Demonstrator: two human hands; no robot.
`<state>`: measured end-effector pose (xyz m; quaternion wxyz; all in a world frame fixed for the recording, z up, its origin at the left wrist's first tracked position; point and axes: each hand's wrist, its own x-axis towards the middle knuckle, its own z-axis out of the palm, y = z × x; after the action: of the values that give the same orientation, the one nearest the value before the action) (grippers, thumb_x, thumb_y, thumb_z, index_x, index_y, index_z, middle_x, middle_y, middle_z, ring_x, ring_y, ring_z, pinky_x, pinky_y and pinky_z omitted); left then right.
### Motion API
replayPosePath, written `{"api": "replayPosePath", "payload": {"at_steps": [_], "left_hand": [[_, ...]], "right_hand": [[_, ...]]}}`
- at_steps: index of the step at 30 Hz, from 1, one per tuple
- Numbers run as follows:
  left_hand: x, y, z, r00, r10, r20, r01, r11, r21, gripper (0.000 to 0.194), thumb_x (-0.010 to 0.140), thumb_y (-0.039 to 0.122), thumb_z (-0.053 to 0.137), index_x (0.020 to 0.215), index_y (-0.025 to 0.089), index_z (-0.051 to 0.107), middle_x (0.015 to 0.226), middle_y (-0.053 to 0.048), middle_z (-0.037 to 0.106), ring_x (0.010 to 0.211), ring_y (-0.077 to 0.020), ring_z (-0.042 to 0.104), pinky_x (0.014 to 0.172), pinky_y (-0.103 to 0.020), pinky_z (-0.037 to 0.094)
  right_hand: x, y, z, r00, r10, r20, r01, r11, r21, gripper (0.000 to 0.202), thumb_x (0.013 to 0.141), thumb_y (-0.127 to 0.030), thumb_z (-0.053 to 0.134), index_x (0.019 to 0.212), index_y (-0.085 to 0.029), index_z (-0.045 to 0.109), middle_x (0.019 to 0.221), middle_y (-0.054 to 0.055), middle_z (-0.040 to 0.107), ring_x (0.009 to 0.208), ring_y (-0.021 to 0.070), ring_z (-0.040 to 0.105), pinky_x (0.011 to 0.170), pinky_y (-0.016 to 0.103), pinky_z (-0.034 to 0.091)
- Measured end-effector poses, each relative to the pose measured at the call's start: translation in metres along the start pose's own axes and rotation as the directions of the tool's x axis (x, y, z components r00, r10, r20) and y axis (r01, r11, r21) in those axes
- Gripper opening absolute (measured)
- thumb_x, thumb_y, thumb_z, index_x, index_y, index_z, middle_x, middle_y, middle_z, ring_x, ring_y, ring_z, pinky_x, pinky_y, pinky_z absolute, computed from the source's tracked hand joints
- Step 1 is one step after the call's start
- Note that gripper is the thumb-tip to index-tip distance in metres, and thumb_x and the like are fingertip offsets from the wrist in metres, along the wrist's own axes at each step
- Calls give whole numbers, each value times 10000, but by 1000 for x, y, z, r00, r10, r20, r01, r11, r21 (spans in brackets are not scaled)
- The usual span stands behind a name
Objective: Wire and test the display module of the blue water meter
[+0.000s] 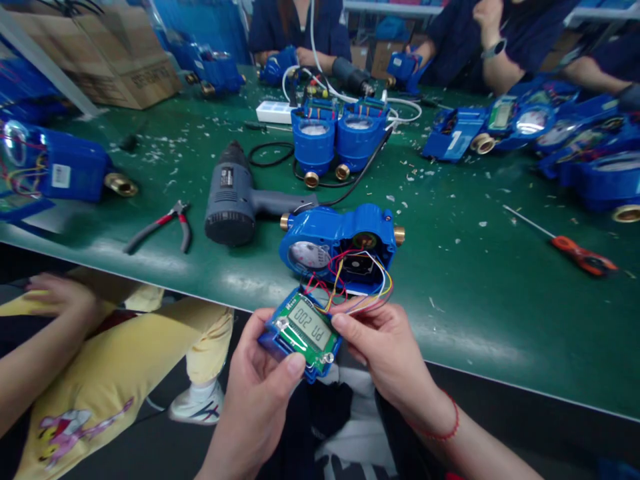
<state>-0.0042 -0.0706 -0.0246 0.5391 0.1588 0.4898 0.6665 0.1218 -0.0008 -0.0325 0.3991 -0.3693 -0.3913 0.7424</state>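
Observation:
My left hand (265,380) is closed around the lower left side of a blue display module (307,333), its thumb on the green circuit board. The lit display faces up and its characters appear upside down. My right hand (383,347) pinches at the module's upper right corner, where the coloured wires (385,287) come in; its fingertips partly hide them. Those wires run to an open blue meter housing (320,227) with brass ends, lying on the table's front edge just beyond the module.
On the green table (450,293) are a heat gun (233,197), pliers (173,223), an orange screwdriver (583,255), a power strip (274,112) and several other blue meters (314,137). People sit across the table; another person's arm (50,347) is at the left.

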Motion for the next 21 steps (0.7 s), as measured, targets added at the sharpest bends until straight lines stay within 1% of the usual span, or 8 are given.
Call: {"api": "replayPosePath", "payload": {"at_steps": [1, 3, 5, 8, 12, 15, 18, 21], "left_hand": [[0, 0, 0, 1000, 14, -3, -13, 1000, 13, 453, 630, 241, 795, 1021, 216, 568, 882, -7, 682, 735, -122, 636, 663, -204, 523], [0, -1, -1, 1000, 29, 1, -29, 999, 21, 456, 636, 248, 792, 1028, 214, 561, 865, -6, 682, 723, -115, 628, 659, -197, 516], [1, -1, 1, 999, 30, 11, -30, 1000, 1, 439, 642, 247, 782, 1018, 206, 558, 853, -13, 682, 735, -128, 633, 666, -212, 518], [2, 0, 3, 999, 19, 42, -17, 998, -59, 371, 658, 226, 756, 970, 200, 557, 861, -22, 683, 772, -159, 651, 688, -252, 530], [3, 3, 3, 997, -33, 67, 40, 994, -103, 351, 673, 221, 731, 979, 197, 562, 936, -43, 679, 810, -192, 664, 678, -284, 550], [4, 5, 3, 994, -76, 74, 84, 991, -109, 375, 684, 229, 721, 1028, 200, 574, 1000, -54, 681, 863, -207, 667, 703, -290, 559], [5, 6, 2, 992, -92, 83, 100, 991, -93, 408, 700, 251, 706, 1087, 201, 586, 1045, -65, 687, 898, -215, 670, 737, -290, 561], [6, 6, 1, 990, -107, 92, 116, 988, -98, 435, 701, 262, 704, 1118, 203, 595, 1052, -67, 695, 901, -208, 675, 719, -257, 562]], "right_hand": [[2, -1, 2, 999, -4, -34, 4, 1000, -9, 151, 692, -305, 771, 707, -172, 700, 553, -39, 529, 386, 4, 295, 329, 132, 181], [4, -2, 5, 996, -4, -86, 2, 1000, -21, 195, 680, -327, 772, 669, -155, 679, 510, -42, 516, 372, 8, 309, 329, 133, 199], [6, -3, 5, 992, 6, -126, -9, 1000, -25, 223, 669, -342, 777, 663, -147, 667, 467, -51, 495, 362, 15, 347, 333, 129, 240], [8, -6, 3, 986, -21, -166, 14, 999, -46, 238, 677, -352, 773, 673, -141, 662, 474, -47, 522, 358, 16, 397, 333, 118, 283], [10, -10, 0, 977, -69, -201, 60, 997, -53, 250, 696, -363, 763, 686, -135, 660, 458, -51, 521, 343, 16, 407, 318, 110, 291], [10, -14, 0, 975, -59, -216, 58, 998, -15, 260, 693, -355, 767, 668, -127, 646, 454, -50, 519, 333, 15, 399, 307, 110, 287], [10, -18, 1, 975, -49, -216, 54, 998, 18, 259, 681, -346, 776, 656, -123, 647, 439, -52, 505, 327, 13, 387, 301, 107, 280], [10, -20, 1, 976, -47, -212, 57, 997, 43, 254, 682, -346, 776, 661, -120, 662, 440, -52, 502, 325, 7, 383, 301, 101, 270]]}}
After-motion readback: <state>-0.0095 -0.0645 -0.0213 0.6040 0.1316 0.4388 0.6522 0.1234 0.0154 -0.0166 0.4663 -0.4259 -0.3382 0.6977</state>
